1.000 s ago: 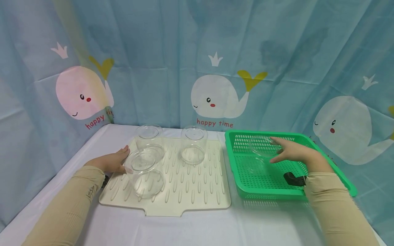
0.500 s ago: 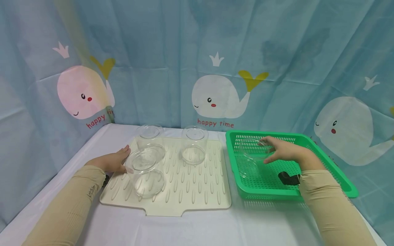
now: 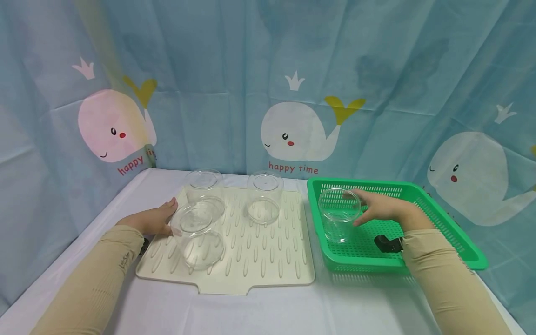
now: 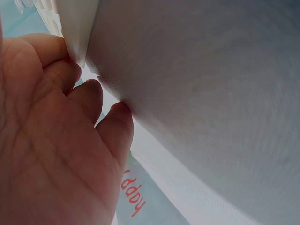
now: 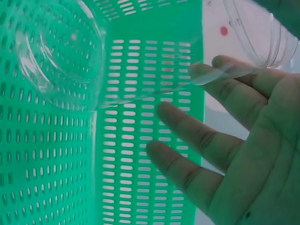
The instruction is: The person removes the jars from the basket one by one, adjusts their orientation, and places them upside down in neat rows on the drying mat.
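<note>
In the head view, my right hand (image 3: pixel 378 207) holds a clear plastic cup (image 3: pixel 338 221) near its rim, thumb and fingers on either side. That cup stands rim up inside the left end of the green basket (image 3: pixel 377 264). The right wrist view has the fingers (image 5: pixel 187 126) of that hand spread, some touching the cup wall (image 5: pixel 61 51). My left hand (image 3: pixel 148 219) rests at the left edge of a cream drying mat (image 3: pixel 251 251); its fingertips (image 4: pixel 121 112) meet the edge and cloth. Close by stands an upside-down clear cup (image 3: pixel 198 237); contact with it cannot be judged.
Two more clear cups stand upside down toward the back of the mat, one cup (image 3: pixel 204 193) at left and another cup (image 3: pixel 264 197) right of centre. A white cloth (image 3: pixel 284 311) covers the table. Behind hangs a blue whale-print curtain (image 3: pixel 201 102).
My right hand has moved left within the basket, bringing the cup to the basket's left end, where it stands more upright. My left hand and the cups on the mat have not moved.
</note>
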Tool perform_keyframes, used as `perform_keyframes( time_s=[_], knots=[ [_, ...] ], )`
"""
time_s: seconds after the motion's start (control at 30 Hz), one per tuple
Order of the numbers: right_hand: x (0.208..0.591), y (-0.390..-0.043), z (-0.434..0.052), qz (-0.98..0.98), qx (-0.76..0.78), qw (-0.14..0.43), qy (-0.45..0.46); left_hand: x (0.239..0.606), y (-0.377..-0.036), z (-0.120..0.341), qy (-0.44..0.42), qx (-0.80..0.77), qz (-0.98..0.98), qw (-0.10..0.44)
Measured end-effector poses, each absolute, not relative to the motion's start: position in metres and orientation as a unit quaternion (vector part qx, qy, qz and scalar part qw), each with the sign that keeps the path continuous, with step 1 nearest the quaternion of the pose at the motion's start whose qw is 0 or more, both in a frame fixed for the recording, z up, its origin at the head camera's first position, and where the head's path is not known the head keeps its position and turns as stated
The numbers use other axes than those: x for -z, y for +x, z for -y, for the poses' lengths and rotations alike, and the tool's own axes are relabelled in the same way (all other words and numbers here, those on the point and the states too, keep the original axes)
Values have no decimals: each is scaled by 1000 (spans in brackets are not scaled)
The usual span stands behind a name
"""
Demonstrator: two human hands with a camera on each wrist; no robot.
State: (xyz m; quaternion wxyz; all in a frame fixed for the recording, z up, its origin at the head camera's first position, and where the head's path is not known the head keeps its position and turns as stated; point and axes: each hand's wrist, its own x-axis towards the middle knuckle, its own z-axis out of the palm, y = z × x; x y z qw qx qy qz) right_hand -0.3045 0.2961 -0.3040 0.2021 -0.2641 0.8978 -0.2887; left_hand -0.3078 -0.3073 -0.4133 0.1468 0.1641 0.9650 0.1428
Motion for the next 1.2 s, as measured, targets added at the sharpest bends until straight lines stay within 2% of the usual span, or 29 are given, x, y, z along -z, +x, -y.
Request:
perform_keyframes(
  time_s=[0.27, 0.7, 1.2],
  knots=[
    [301, -304, -297, -887, 334, 165, -272, 411, -304, 303, 175, -142, -965, 138],
    [297, -302, -291, -876, 345, 159, -297, 411, -307, 305, 162, -132, -967, 147],
    [288, -298, -287, -902, 291, 105, -299, 400, -298, 310, 152, -157, -968, 124]
  ],
)
